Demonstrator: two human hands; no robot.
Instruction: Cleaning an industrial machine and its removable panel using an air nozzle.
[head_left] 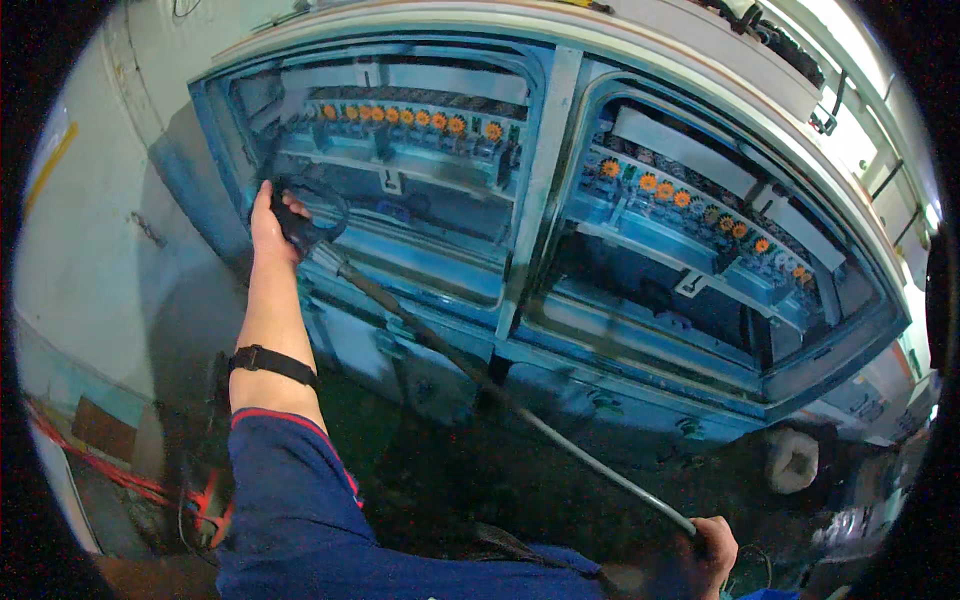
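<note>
My left arm reaches out ahead, and my left hand is closed round the black looped grip of a long rod. A pale collar joins the grip to the rod, which is dark in its upper part and bare grey metal lower down. The rod slants down to the right, where my right hand is wrapped round its lower end. Behind the grip stands a blue metal cabinet with two large framed openings. Inside, rows of orange toothed knobs run along rails. The grip overlaps the left opening.
On the cabinet's top edge at the right lie dark cables or chains. A pale ring-shaped roll sits at the lower right. Red tubing or bars are at the lower left, beside a pale wall. The floor under the cabinet is dark.
</note>
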